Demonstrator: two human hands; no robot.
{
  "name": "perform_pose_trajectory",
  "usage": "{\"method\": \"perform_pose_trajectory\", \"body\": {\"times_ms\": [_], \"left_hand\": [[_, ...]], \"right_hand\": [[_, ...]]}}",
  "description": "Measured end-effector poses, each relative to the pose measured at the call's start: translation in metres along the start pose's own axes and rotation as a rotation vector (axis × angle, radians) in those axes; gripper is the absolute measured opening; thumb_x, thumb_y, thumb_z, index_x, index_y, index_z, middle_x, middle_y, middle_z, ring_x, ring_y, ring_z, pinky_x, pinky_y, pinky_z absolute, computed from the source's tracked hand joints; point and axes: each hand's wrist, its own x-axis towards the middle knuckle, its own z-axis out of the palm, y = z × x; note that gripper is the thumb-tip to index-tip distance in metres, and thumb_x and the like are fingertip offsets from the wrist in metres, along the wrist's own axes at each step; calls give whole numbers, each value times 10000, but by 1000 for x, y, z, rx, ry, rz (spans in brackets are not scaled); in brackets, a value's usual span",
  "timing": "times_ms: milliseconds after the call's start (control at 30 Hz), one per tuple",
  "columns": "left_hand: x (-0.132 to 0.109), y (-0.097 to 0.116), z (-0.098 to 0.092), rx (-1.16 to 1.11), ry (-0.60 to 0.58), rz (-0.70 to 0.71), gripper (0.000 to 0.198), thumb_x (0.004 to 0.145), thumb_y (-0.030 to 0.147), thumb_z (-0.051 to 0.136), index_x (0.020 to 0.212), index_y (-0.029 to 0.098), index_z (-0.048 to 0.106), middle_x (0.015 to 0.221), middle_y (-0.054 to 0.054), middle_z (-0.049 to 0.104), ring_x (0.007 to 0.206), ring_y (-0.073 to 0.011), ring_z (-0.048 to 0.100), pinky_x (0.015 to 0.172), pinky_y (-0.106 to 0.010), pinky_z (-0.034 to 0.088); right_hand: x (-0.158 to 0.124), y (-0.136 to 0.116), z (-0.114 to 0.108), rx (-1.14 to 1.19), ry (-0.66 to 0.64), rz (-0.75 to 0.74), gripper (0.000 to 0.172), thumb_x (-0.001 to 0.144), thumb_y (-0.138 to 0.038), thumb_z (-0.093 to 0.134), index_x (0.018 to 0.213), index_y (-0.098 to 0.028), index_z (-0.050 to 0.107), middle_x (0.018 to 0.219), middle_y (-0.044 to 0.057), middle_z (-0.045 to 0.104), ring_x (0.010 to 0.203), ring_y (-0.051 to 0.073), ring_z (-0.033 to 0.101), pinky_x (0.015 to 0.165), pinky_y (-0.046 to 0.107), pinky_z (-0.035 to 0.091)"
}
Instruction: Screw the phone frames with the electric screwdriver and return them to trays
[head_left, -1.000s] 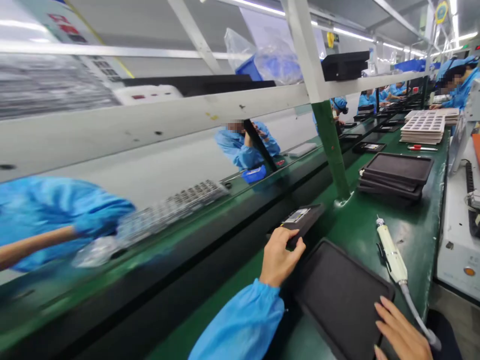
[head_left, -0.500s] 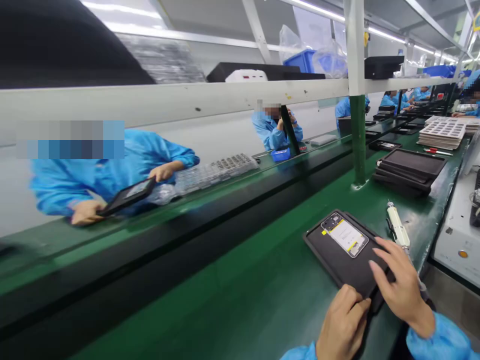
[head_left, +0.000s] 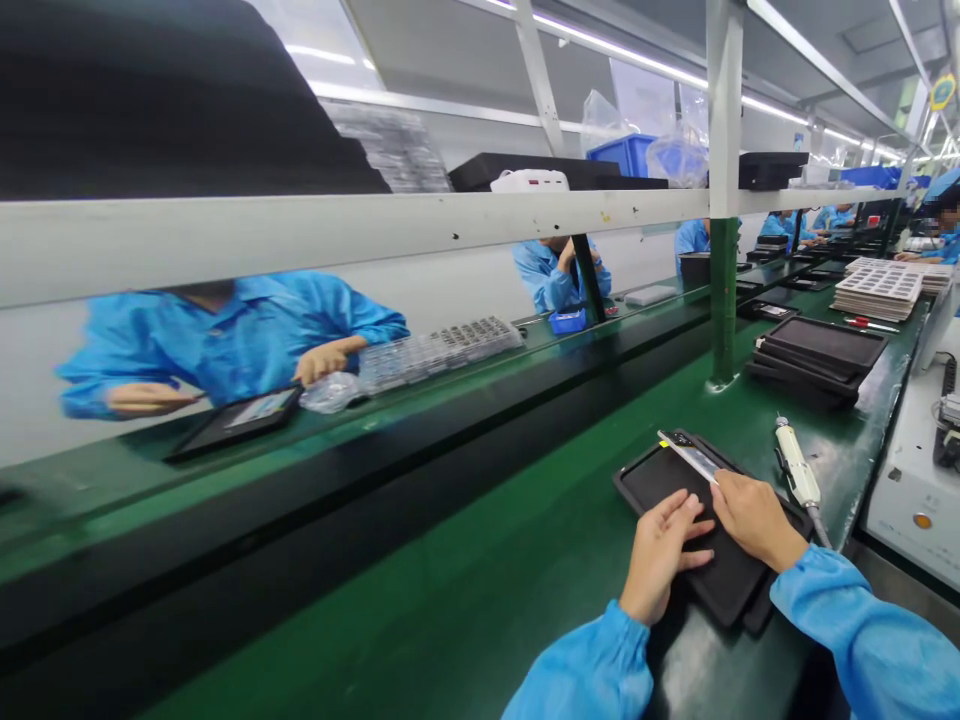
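Note:
A black tray (head_left: 652, 478) lies on the green bench in front of me. My left hand (head_left: 660, 550) rests on the tray's near part with its fingers flat and spread. My right hand (head_left: 754, 518) grips the near end of a phone body (head_left: 690, 456) and holds it tilted up on edge over the tray. Both sleeves are blue.
An electric screwdriver (head_left: 796, 473) with a cable lies right of the tray. A stack of black trays (head_left: 817, 355) and a green post (head_left: 722, 300) stand beyond. A black conveyor belt (head_left: 375, 480) runs on the left. Other people in blue (head_left: 225, 335) work across it.
The phone body lay flat in the tray and is now lifted and tilted in my right hand. My left hand moved from the tray's near edge onto its surface.

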Motion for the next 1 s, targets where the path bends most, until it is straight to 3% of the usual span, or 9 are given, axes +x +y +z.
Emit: {"method": "perform_pose_trajectory", "body": {"times_ms": [267,333,400,500,667,733,800,867,1000], "left_hand": [[54,10,25,-85,92,-3,539,712,307,779,1112,116,473,929,-165,692,750,-237,693,591,-299,573],[49,15,26,-96,71,33,631,650,321,808,1141,133,458,912,-138,700,756,-242,692,624,-309,577],[36,20,29,-58,4,111,693,609,380,818,1160,155,463,923,-113,705,784,-247,691,661,-311,576],[12,22,43,176,-91,293,548,674,467,745,1079,159,542,894,-91,711,744,-220,678,670,-282,566],[-16,11,85,491,-297,473,510,868,471,524,1262,148,515,864,-65,717,591,-177,646,547,-238,539],[-17,10,92,545,-412,509,581,881,481,513,1361,158,456,1009,-86,718,826,-215,698,697,-254,574],[-9,8,85,660,-475,557,606,877,492,528,1403,207,434,1225,-80,649,1106,-240,625,937,-316,518],[6,2,68,823,-427,618,586,866,514,528,1381,240,474,1338,-57,566,1240,-265,526,1074,-416,404],[40,-21,32,1111,-251,681,601,849,540,489,1317,167,542,1378,-101,508,1315,-315,424,1102,-559,316]], "right_hand": [[3,4,-11,134,44,66,186,949,-262,486,967,-163,643,978,61,691,902,199,660,778,287,519],[4,8,-28,212,84,145,281,944,-306,506,1145,-142,614,1188,114,638,1083,226,617,917,330,506],[6,9,-50,348,132,256,595,873,-395,616,1363,-92,466,1425,187,437,1294,279,460,1053,404,429],[8,7,-83,532,191,331,1025,712,-506,760,1503,-110,242,1541,197,207,1401,319,281,1112,473,355],[-4,24,-116,480,409,334,758,672,-404,770,1342,-164,509,1409,142,400,1251,270,481,1055,384,426],[-19,49,-133,362,462,328,650,676,-375,749,1270,-181,569,1304,96,483,1134,225,556,1002,321,466],[-34,89,-160,204,479,363,577,705,-378,715,1235,-184,591,1221,74,533,1074,212,573,978,307,474],[-48,139,-193,88,504,462,556,718,-384,700,1206,-137,599,1152,105,557,1051,247,568,977,358,463],[-66,239,-245,-202,455,854,538,736,-397,697,1164,-89,590,1126,162,563,1078,303,540,962,400,435]]}}
